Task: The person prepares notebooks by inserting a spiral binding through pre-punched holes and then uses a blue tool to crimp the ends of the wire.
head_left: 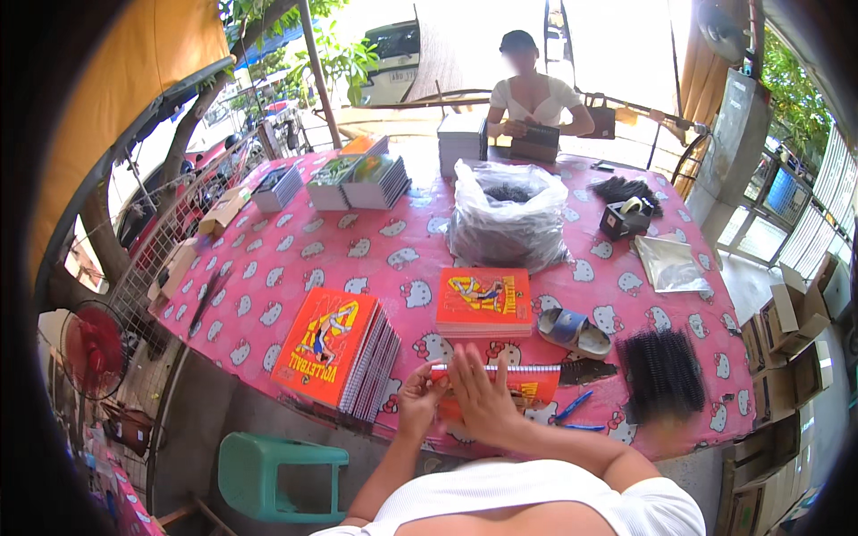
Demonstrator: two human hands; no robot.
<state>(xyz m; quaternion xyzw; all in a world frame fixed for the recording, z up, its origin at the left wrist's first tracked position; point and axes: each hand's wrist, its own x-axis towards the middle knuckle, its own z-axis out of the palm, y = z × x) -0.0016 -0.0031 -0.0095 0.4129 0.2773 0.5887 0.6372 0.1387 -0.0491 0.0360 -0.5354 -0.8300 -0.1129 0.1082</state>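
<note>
An orange notebook (538, 386) lies near the table's front edge, its bound edge facing away from me. Its left end is pinched in my left hand (416, 398). My right hand (481, 393) rests across the cover with fingers stretched out flat, hiding part of it. A dark strip, perhaps binding coil (585, 371), extends from the notebook's right end. Just beyond sits a low stack of orange notebooks (483, 299). To the left stands a taller stack of spiral-bound orange notebooks (332, 344).
Right of my hands lie blue pens (572, 407), a slipper (575, 332) and a pile of black coils (661, 375). A plastic bag (507, 219) of dark items stands mid-table, with a tape dispenser (626, 217) beside it. Across the table, a person (536, 103) handles a dark book.
</note>
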